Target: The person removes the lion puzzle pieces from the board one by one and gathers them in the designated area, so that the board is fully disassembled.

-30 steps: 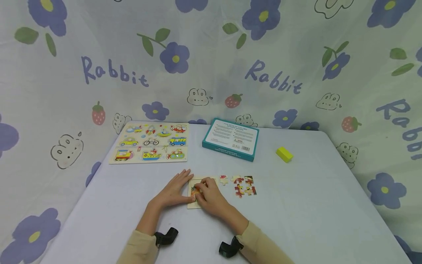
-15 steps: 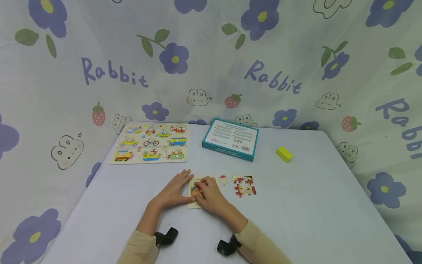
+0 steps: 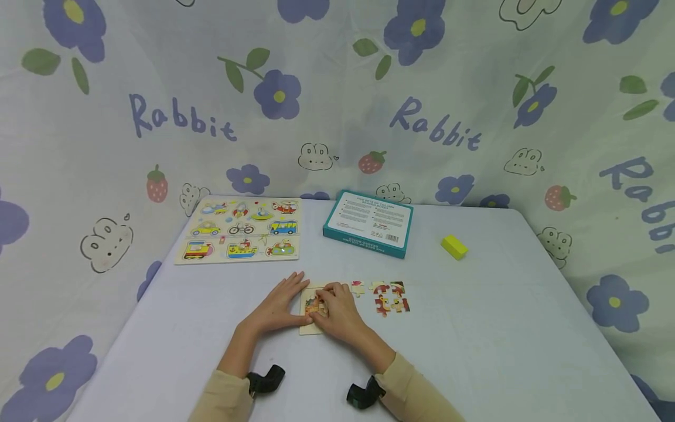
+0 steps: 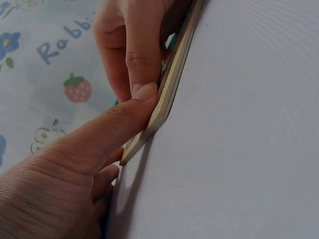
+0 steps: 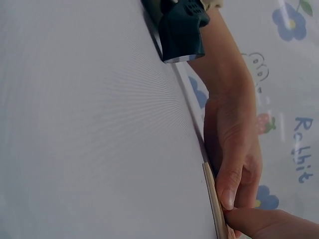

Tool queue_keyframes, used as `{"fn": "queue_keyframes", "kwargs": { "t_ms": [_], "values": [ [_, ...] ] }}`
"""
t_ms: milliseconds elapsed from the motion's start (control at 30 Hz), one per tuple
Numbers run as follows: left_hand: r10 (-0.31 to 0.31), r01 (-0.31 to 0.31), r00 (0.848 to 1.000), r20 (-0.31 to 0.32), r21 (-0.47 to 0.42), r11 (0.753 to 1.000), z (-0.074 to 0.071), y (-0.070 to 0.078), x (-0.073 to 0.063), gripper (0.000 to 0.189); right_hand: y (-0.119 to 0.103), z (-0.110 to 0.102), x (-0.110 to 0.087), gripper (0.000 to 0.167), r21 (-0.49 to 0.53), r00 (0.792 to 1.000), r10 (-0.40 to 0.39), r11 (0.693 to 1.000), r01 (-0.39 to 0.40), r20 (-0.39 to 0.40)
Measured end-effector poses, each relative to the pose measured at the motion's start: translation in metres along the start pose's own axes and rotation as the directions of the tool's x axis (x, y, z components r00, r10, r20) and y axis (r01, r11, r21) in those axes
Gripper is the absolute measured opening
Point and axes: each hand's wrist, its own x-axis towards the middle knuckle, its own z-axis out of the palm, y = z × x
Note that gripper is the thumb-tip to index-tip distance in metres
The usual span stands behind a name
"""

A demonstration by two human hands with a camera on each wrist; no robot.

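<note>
A small wooden jigsaw tray (image 3: 310, 329) lies on the table between my hands, with orange-brown puzzle pieces (image 3: 314, 305) in it. My left hand (image 3: 276, 306) is spread along its left side with straight fingers; the thumb rests on the near part. My right hand (image 3: 340, 313) leans over the tray with bent fingers, its thumb and index finger at a puzzle piece that they largely hide. In the left wrist view, the left thumb (image 4: 119, 117) lies on the tray's edge (image 4: 172, 87), touching the right fingertips. The right wrist view shows both thumbs meeting above the tray (image 5: 212, 196).
Right of the tray lie one loose piece (image 3: 358, 288) and a group of several red-and-brown pieces (image 3: 391, 298). Farther back are a vehicle puzzle board (image 3: 239, 230), a teal-edged box (image 3: 369, 223) and a yellow block (image 3: 454, 247). A printed curtain (image 3: 337, 88) hangs behind.
The right hand's fingers have shifted slightly to the right over the tray, showing more of the picture. The left hand and the loose pieces stay in place.
</note>
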Motion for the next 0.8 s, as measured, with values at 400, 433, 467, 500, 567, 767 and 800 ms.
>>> {"fn": "queue_keyframes", "kwargs": {
  "t_ms": [400, 433, 467, 500, 567, 767, 800],
  "values": [
    [-0.005, 0.005, 1.0, 0.002, -0.001, 1.0, -0.0006, 0.0003, 0.0001, 0.093, 0.0029, 0.0033, -0.0008, 0.042, 0.05, 0.999, 0.015, 0.999, -0.012, -0.052],
    [-0.005, 0.005, 1.0, 0.003, -0.001, 1.0, -0.0006, 0.0003, 0.0, 0.093, 0.0031, 0.0039, -0.0008, 0.042, 0.05, 0.998, 0.018, 0.999, -0.016, -0.053],
    [-0.006, 0.006, 1.0, 0.004, 0.001, 1.0, -0.0006, 0.0005, 0.0, 0.093, 0.0032, 0.0046, -0.0008, 0.042, 0.052, 0.998, 0.021, 0.999, -0.018, -0.056],
    [-0.009, 0.009, 1.0, 0.007, 0.001, 1.0, -0.0005, 0.0005, -0.0001, 0.093, 0.0034, 0.0053, -0.0008, 0.042, 0.056, 0.998, 0.022, 0.998, -0.018, -0.06],
    [-0.007, 0.007, 1.0, 0.006, 0.002, 1.0, -0.0005, 0.0007, -0.0002, 0.093, 0.0037, 0.0062, -0.0008, 0.042, 0.062, 0.997, 0.023, 0.998, -0.019, -0.069],
    [-0.006, 0.006, 1.0, 0.003, 0.003, 1.0, -0.0003, 0.001, 0.0005, 0.093, 0.0032, 0.0061, -0.0002, 0.039, 0.086, 0.996, 0.03, 0.996, -0.023, -0.084],
    [-0.008, 0.008, 1.0, 0.004, 0.003, 1.0, -0.0004, 0.0012, 0.0006, 0.093, 0.0027, 0.0055, -0.0002, 0.038, 0.096, 0.996, 0.032, 0.995, -0.024, -0.083]
  ]
}}
